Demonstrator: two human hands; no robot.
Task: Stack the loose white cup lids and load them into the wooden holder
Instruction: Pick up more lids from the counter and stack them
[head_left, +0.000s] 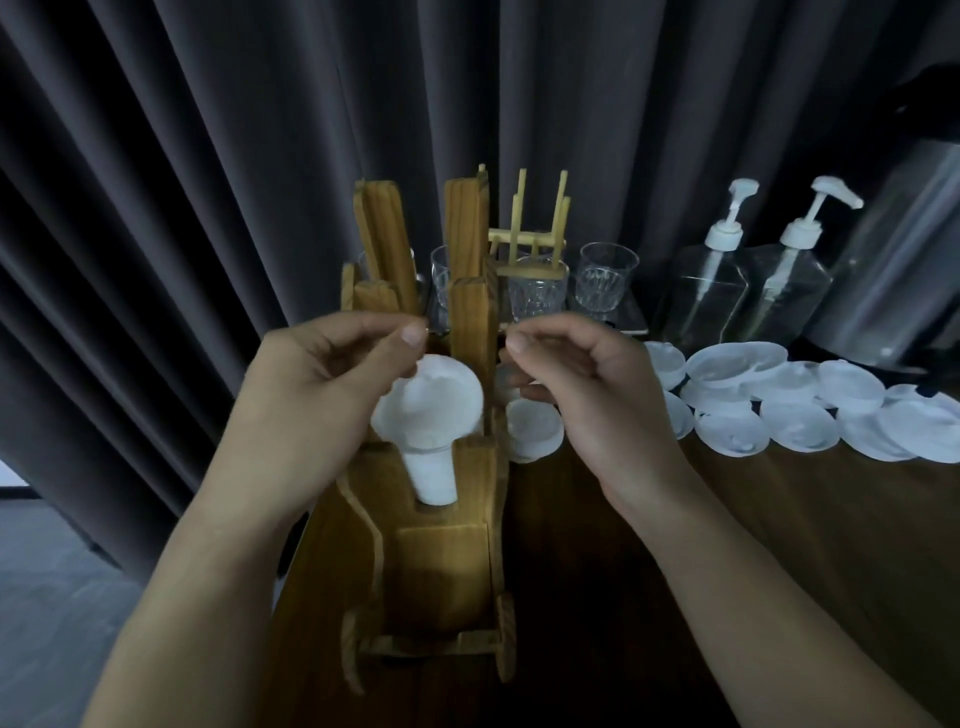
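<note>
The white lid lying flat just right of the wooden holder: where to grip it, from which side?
Pinch the rim of the lid from above, at its right side: it lies flat on the table, and the wooden holder stands close on its left.

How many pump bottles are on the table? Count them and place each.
2. The first pump bottle stands at the table's right rear, behind the loose white lids; the second pump bottle stands just right of it. More could hide behind the large container.
</note>
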